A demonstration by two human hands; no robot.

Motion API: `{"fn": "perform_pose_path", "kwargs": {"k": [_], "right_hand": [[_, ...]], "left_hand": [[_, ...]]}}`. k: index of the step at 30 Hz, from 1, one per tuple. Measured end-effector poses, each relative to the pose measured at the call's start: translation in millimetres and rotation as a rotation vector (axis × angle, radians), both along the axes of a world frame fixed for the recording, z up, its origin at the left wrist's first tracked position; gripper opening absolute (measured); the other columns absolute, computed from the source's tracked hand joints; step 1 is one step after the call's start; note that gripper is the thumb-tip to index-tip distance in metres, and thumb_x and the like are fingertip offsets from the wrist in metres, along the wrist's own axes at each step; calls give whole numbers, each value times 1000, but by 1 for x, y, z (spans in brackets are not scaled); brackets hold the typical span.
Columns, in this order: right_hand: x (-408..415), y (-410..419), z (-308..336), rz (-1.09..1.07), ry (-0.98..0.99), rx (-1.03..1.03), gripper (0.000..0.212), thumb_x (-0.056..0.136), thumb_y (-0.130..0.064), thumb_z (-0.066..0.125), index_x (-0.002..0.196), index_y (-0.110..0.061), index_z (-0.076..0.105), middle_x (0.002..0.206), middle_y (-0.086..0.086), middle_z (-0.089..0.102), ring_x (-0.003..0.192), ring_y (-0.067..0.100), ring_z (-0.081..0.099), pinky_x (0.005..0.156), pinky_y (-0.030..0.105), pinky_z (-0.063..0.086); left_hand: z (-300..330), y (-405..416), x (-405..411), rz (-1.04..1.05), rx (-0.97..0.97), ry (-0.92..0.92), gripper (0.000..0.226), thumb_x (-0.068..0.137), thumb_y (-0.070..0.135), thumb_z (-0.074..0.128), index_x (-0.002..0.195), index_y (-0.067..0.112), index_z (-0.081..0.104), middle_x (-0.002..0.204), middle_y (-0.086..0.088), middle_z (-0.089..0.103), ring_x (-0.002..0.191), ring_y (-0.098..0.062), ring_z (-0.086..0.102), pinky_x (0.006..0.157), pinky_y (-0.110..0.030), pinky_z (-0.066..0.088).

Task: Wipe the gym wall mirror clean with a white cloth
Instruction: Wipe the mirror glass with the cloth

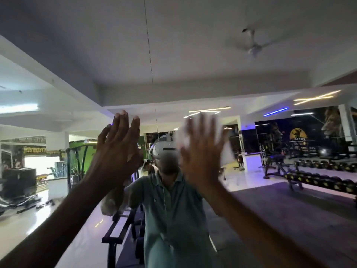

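Right hand [202, 151] flat, fingers spread, pressing the blurred cloth [222, 136] against the mirror [193, 55]. Left hand [117, 149] open beside it, holding nothing.

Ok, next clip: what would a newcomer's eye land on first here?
Two raised hands fill the centre: the left hand open with straight fingers, the right hand motion-blurred, pressing a white cloth flat against the mirror. Between them is the person's reflection, with a dumbbell rack reflected at right.

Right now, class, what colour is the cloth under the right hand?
White, blurred by motion, in the head view: cloth, right hand.
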State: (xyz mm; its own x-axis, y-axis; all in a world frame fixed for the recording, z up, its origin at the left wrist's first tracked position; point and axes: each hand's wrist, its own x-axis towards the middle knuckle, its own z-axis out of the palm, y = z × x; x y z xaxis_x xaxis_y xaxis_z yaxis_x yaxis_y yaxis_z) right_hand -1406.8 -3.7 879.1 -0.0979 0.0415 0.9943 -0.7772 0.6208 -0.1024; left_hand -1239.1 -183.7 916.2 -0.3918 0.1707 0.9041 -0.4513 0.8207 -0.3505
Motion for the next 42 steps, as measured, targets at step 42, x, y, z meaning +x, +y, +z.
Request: {"fn": "perform_pose_path", "kwargs": {"k": [42], "right_hand": [[-121,126,-60,-135,-373,-453,90,104,-70,-1,167,-14,31,173,16,26,160,42,24,123,68,23]], "left_hand": [[-107,45,-57,-115,68,261,72,108,37,39,165,0,17,173,-21,10,163,-33,7,130,-55,14]]}}
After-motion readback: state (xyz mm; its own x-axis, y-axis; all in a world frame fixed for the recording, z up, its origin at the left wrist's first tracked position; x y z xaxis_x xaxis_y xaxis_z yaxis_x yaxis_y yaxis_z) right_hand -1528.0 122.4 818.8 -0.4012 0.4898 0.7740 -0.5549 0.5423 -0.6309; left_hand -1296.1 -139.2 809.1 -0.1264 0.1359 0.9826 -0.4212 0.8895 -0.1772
